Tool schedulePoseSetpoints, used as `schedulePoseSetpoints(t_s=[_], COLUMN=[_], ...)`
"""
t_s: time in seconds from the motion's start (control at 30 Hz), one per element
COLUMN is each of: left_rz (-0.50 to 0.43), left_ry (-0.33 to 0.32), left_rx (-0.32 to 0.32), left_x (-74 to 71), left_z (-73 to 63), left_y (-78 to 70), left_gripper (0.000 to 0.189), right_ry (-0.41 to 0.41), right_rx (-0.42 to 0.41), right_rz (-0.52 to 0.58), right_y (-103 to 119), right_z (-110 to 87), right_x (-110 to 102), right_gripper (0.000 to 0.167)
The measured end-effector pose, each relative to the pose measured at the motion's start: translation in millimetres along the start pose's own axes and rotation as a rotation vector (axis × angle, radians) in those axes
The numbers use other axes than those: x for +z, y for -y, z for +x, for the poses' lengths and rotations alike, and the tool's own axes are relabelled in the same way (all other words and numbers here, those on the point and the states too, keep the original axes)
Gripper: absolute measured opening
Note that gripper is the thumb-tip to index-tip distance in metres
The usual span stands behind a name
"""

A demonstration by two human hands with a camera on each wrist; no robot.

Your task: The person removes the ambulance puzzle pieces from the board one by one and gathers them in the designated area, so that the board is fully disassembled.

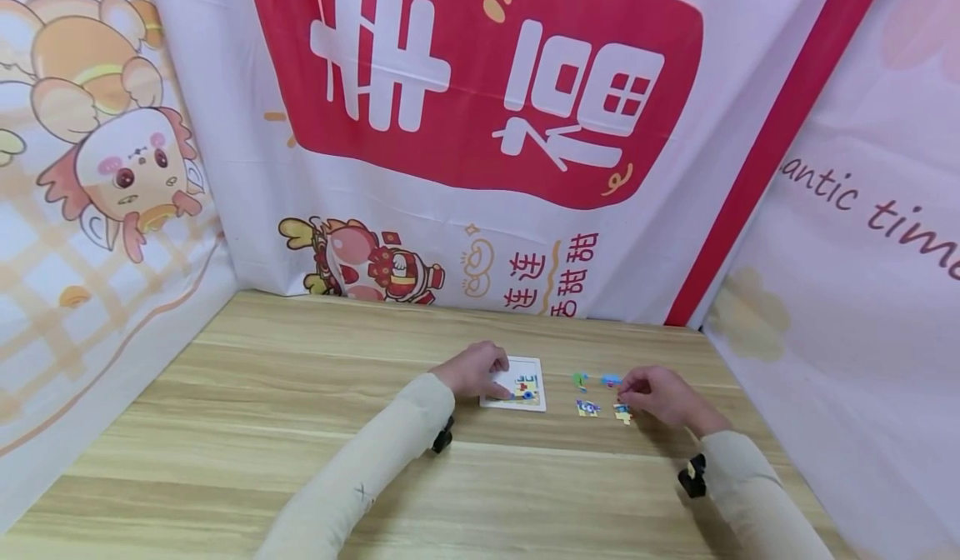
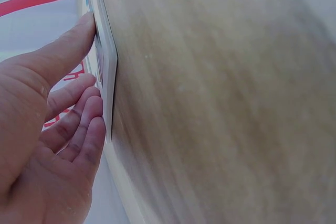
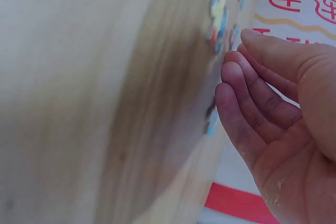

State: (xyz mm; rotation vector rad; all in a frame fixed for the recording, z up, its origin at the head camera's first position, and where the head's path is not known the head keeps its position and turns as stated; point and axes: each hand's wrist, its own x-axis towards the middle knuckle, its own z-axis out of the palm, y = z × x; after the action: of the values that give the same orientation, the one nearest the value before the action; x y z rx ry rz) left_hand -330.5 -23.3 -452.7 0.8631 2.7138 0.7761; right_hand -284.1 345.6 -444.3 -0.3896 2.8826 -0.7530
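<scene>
A white-framed jigsaw tray, partly filled with colourful pieces, lies on the table. My left hand rests at its left side, with the thumb on its face and the other fingers loosely bent by its edge. To the right, my right hand hovers low over loose jigsaw pieces. In the right wrist view its thumb and fingertips stand slightly apart, close to the table, and no piece shows between them. Closest to it are a yellow-and-blue piece and a blue-and-pink piece.
Between the tray and the right hand lie a purple-and-white piece and a green piece. The wooden table meets printed cloth walls, with a red-and-white banner at the back.
</scene>
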Motion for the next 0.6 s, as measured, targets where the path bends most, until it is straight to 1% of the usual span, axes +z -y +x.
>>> schedulePoseSetpoints(t_s=[0.17, 0.33, 0.53, 0.6], left_rz=[-0.002, -0.002, -0.003, 0.008], left_ry=[0.001, 0.0, 0.002, 0.003], left_rx=[-0.005, 0.003, 0.001, -0.001], left_x=[0.5, 0.3, 0.7, 1.2], left_z=[0.8, 1.7, 2.7, 3.5], left_y=[0.9, 0.9, 0.0, 0.2], left_gripper=[0.045, 0.044, 0.045, 0.044], right_ry=[0.025, 0.044, 0.069, 0.075], right_rx=[-0.028, -0.066, -0.184, -0.224], right_rz=[-0.03, -0.063, -0.09, -0.105], right_y=[18.5, 45.1, 77.3, 86.7], right_z=[12.0, 27.4, 45.1, 51.1], right_x=[0.3, 7.8, 21.1, 25.2], right_gripper=[0.006, 0.011, 0.029, 0.031])
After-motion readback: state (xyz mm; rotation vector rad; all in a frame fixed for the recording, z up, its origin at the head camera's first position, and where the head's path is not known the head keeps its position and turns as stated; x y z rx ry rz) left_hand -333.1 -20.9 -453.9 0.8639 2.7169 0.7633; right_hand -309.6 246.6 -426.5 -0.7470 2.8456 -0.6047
